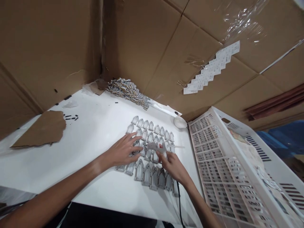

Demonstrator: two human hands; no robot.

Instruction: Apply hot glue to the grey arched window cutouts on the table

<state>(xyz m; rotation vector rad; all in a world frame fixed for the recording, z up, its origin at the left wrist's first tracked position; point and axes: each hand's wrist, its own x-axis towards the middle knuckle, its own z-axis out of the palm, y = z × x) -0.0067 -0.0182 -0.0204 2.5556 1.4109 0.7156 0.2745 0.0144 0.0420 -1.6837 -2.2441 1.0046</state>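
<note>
In my right hand (171, 164) is a white hot glue gun (159, 146), its nozzle pointing left and a glue stick (178, 147) poking out of its back. A black cord (179, 199) runs down from it. My left hand (126, 148) lies over the small grey arch-shaped pieces (147, 173), fingers spread, its fingertips close to the nozzle. These pieces lie in several rows on the white table (95, 139). Some are hidden under my hands and the gun. Whether my left fingers touch a piece, I cannot tell.
A heap of small metallic-looking parts (128, 91) lies at the back against the cardboard wall (140, 41). To the right stands a white plastic crate (213, 158) with things inside. A small white dish (180, 122) sits near its corner. Torn cardboard (40, 128) lies at left.
</note>
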